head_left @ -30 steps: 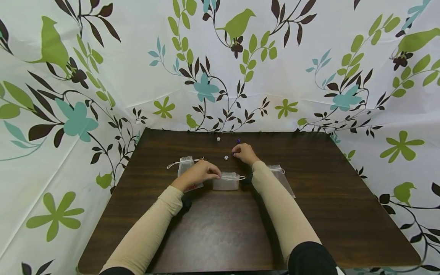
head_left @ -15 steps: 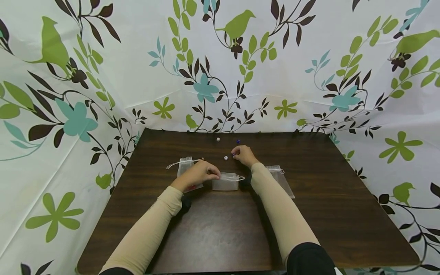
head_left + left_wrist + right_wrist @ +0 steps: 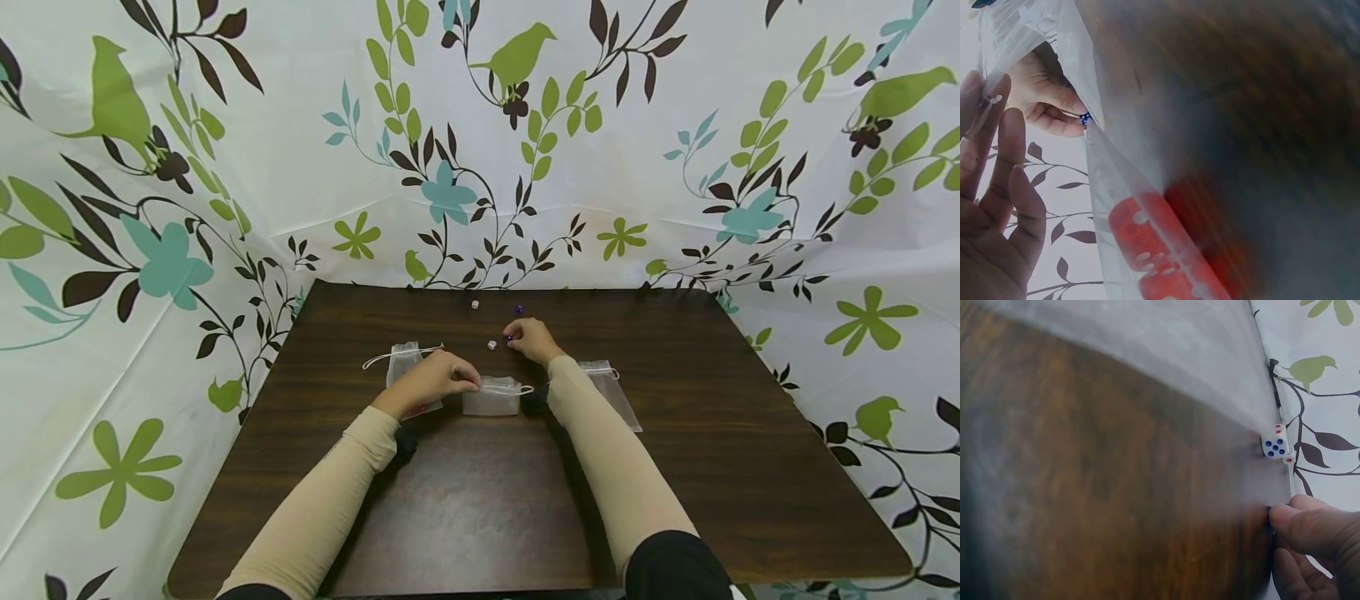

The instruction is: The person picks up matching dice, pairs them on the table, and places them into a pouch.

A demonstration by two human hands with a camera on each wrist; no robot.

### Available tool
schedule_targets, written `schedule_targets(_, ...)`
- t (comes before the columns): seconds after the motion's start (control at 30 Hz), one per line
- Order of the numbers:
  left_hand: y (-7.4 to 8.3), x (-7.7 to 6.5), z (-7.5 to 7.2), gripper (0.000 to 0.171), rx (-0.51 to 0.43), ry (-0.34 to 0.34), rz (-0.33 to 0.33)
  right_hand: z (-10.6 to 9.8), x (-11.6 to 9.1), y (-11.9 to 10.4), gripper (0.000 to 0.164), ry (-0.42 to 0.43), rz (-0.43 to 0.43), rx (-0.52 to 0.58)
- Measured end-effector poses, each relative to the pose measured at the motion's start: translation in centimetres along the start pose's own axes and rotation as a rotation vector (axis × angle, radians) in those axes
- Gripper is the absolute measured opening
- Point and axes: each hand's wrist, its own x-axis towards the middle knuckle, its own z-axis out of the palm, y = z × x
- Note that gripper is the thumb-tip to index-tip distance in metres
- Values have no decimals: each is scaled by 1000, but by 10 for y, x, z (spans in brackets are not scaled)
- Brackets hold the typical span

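Observation:
My right hand (image 3: 534,340) pinches a small blue die (image 3: 1085,117) at the table surface, thumb against fingers. A white die (image 3: 492,345) sits just left of those fingertips; in the right wrist view the white die (image 3: 1275,446) shows blue and red pips. My left hand (image 3: 431,379) pinches the top edge of the middle sheer drawstring bag (image 3: 491,402), near its white cord. Under the left forearm and hand lies another sheer bag (image 3: 405,360), partly hidden. Red dice (image 3: 1138,228) show through mesh in the left wrist view.
Toward the table's back edge are another white die (image 3: 475,305) and another blue die (image 3: 519,309). A third sheer bag (image 3: 611,396) lies beside the right forearm, partly covered. The brown table (image 3: 720,467) ends at a patterned cloth backdrop (image 3: 300,100).
My right hand has shifted very slightly down toward the table, with the blue die still between its fingertips. The left hand keeps its place at the middle bag.

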Motion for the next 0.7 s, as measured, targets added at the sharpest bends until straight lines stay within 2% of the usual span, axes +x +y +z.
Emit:
schedule_targets(0.33, 0, -1, 0, 9, 3, -4, 2, -14, -1, -4, 24, -46, -8, 20)
schedule_targets(0.7, -1, 1, 1, 8, -34, -7, -5, -32, 11, 10, 23, 37, 20, 37)
